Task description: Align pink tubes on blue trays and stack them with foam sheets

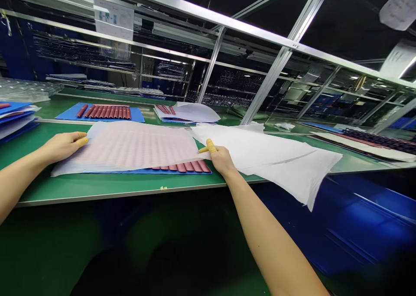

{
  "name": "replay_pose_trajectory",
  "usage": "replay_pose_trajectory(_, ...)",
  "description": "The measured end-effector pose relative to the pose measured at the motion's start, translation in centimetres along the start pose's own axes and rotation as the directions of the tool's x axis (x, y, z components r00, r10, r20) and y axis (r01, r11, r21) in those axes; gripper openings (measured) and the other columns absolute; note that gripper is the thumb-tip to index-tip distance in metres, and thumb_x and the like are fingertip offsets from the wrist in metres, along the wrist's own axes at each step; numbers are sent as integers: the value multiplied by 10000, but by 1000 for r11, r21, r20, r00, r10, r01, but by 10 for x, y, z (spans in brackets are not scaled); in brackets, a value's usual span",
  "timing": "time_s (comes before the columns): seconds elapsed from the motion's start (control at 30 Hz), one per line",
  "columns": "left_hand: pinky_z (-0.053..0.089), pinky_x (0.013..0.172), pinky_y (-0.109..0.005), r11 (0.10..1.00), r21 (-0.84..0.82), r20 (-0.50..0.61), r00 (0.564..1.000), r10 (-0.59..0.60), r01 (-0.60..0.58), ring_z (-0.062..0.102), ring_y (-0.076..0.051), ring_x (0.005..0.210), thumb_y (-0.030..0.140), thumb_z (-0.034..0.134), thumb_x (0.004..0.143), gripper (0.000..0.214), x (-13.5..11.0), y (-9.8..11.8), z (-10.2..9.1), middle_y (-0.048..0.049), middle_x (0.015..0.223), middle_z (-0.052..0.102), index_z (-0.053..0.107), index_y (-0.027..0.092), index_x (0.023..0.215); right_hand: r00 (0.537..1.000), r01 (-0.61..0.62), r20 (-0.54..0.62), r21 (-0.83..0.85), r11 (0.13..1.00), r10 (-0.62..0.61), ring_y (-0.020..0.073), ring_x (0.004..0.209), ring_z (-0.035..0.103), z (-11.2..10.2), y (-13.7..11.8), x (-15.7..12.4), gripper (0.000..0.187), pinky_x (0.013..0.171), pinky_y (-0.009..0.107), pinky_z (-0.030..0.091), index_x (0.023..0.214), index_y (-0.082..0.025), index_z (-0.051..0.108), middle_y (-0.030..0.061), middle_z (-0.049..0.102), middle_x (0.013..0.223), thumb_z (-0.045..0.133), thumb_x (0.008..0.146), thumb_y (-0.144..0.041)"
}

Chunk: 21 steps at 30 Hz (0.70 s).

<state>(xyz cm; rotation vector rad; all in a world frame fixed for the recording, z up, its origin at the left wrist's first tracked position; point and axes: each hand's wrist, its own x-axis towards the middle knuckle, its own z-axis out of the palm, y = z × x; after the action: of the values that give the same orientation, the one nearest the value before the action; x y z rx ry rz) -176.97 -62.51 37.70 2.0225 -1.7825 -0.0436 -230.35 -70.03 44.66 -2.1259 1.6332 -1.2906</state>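
A sheet of thin white paper (136, 142) lies over rows of dark red tubular pieces (186, 167), which show through it and stick out at its front right. Beneath them is a blue board (117, 171). My left hand (61, 146), with yellow finger covers, is closed at the sheet's left edge, thumb and forefinger together. At the right corner of the same sheet, my right hand (221, 158) pinches the paper; it also wears yellow finger covers. More loose white sheets (276, 151) lie right of this hand, overhanging the front edge.
Behind, another blue board (66, 112) carries red pieces (107, 112). Stacked boards (16, 125) stand at left, near clear plastic trays (26, 89). Metal uprights (268, 86) rise from the green table (123, 187). Dark pieces (383, 139) lie on boards at right.
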Motion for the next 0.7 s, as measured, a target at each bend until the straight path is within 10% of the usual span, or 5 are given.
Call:
replay_pose_trajectory(0.23,482,1216,-503,998,35,83,995,-58,55,600,-405,1469,540,308,1028,758,-3,11,-5,-152,1667,553,593,111,1583,989,-37,149,119,992,19,341,1170,742,-1,-3,3,460,1185,480,510,823,-205,855,115,840,1090,697,904,-630)
replay_pose_trajectory(0.7,516,1188,-478,997,35,-3,998,-70,70,648,-396,1410,547,344,987,738,2,9,4,-133,1573,657,679,160,1520,986,-85,163,228,970,48,357,1197,745,-3,-1,5,512,1223,534,499,967,-185,832,148,832,1127,716,902,-679)
